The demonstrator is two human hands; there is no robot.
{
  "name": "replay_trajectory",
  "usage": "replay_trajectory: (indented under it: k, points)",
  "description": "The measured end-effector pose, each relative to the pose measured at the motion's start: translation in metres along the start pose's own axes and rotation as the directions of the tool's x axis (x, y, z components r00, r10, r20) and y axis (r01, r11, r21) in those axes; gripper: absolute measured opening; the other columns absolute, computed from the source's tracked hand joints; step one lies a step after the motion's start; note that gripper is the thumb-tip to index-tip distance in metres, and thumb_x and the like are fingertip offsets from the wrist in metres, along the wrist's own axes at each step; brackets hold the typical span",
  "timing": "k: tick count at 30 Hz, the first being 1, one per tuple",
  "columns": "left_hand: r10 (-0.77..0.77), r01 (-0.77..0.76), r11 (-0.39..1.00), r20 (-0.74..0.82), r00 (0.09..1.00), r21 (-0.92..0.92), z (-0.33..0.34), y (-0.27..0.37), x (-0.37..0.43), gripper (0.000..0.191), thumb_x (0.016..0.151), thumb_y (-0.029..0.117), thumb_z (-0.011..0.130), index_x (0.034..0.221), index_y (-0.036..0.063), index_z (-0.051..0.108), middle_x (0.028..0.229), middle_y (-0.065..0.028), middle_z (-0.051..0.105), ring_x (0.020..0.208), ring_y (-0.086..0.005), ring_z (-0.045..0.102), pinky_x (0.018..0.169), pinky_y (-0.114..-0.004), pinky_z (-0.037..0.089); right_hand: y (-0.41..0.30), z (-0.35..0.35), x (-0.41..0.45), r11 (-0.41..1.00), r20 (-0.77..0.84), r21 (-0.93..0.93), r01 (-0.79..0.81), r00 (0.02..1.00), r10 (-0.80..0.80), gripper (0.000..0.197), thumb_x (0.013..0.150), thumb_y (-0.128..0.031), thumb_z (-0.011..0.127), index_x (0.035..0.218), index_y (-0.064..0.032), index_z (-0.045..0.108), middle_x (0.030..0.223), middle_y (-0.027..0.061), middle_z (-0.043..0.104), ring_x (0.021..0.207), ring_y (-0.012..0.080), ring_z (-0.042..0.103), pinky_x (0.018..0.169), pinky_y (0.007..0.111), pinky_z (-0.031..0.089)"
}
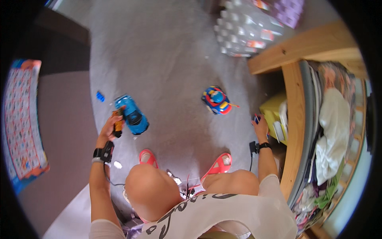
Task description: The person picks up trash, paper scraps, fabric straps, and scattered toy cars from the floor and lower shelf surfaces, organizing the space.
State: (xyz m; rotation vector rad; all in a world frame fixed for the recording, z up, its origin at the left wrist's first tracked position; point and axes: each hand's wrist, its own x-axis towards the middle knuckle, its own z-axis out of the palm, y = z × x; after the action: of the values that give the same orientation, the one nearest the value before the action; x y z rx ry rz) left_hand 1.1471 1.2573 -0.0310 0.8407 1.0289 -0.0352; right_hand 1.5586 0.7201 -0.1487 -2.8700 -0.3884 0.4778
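Note:
My left hand (109,128) grips a small orange-and-black toy (117,124), perhaps a vehicle. Right beside it on the grey floor (167,65) is a larger blue toy car (132,115), and whether the two touch I cannot tell. A small bright-blue piece (100,96) lies farther left. Out to the right, my right hand (261,127) is closed around a small dark-blue object (255,119), mostly hidden by the fingers. It is next to a yellow container (273,112) under the wooden bed frame. A blue, red and yellow toy car with a rider figure (218,100) stands between the hands, farther forward.
Wooden bed posts (294,98) bound the right side, with piled clothes (334,134) on the bed. Wrapped plastic bottles (247,30) stand at the far right. A printed chart (22,122) is at the left edge. My feet in red sandals (219,164) are below, near a white piece (118,164).

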Motion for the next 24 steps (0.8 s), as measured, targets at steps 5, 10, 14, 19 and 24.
replay_trajectory:
  k: [5, 10, 14, 19, 24]
  points:
    - [-0.013, 0.021, 0.996, 0.088, 0.996, -0.090, -0.022, -0.007, 0.006, 0.050, 0.079, 0.018, 0.066, 0.126, 0.0140, 0.052, 0.078, 0.0019, 0.053, 0.064, -0.0077, 0.055, 0.056, -0.019, 0.045, -0.005, 0.008, -0.003, 0.972, 0.288, 0.026, 0.232, 0.930, -0.230, 0.047, 0.070, -0.026, 0.071, 0.108, -0.0024, 0.056, 0.095, 0.0214, 0.064, 0.090, 0.0405, 0.060, 0.080, 0.044, 0.048]
    - [0.021, -0.007, 0.991, 0.099, 0.995, -0.136, -0.048, -0.042, 0.020, 0.053, 0.078, 0.016, 0.067, 0.128, 0.0133, 0.050, 0.076, 0.0021, 0.052, 0.067, -0.0078, 0.056, 0.058, -0.020, 0.048, -0.144, -0.058, -0.044, 0.898, 0.909, 0.235, -0.372, 0.411, -0.068, 0.023, 0.081, -0.021, 0.067, 0.101, -0.0087, 0.066, 0.068, -0.0050, 0.054, 0.051, 0.0045, 0.044, 0.042, 0.019, 0.028]
    - [0.055, -0.028, 0.982, 0.144, 0.988, -0.185, -0.053, -0.053, 0.028, 0.051, 0.079, 0.015, 0.066, 0.127, 0.0112, 0.050, 0.081, 0.0005, 0.055, 0.074, -0.0101, 0.060, 0.062, -0.021, 0.049, -0.277, -0.098, -0.063, 0.873, 0.935, 0.314, -0.374, 0.280, -0.217, 0.026, 0.085, -0.018, 0.062, 0.110, -0.0090, 0.063, 0.076, -0.0039, 0.056, 0.053, 0.0021, 0.042, 0.044, 0.017, 0.029]
    - [0.039, -0.005, 0.970, 0.134, 0.990, -0.244, -0.066, -0.041, 0.027, 0.049, 0.077, 0.009, 0.067, 0.124, 0.0099, 0.053, 0.085, -0.0015, 0.058, 0.080, -0.0120, 0.063, 0.061, -0.022, 0.050, -0.381, -0.092, -0.052, 0.722, 0.880, 0.475, -0.503, 0.271, -0.390, 0.028, 0.092, -0.021, 0.052, 0.114, -0.0056, 0.060, 0.072, -0.0032, 0.052, 0.049, 0.0016, 0.037, 0.041, 0.016, 0.025]
    - [0.150, -0.202, 0.976, -0.430, 0.890, -0.078, -0.130, -0.026, 0.036, 0.045, 0.073, 0.008, 0.069, 0.116, 0.0051, 0.057, 0.082, -0.0070, 0.063, 0.062, -0.0124, 0.059, 0.056, -0.022, 0.049, -0.444, -0.064, -0.051, 0.580, 0.848, 0.523, -0.625, 0.313, -0.427, 0.032, 0.093, -0.027, 0.051, 0.116, -0.0064, 0.058, 0.065, -0.0052, 0.048, 0.047, 0.0023, 0.037, 0.040, 0.017, 0.023]
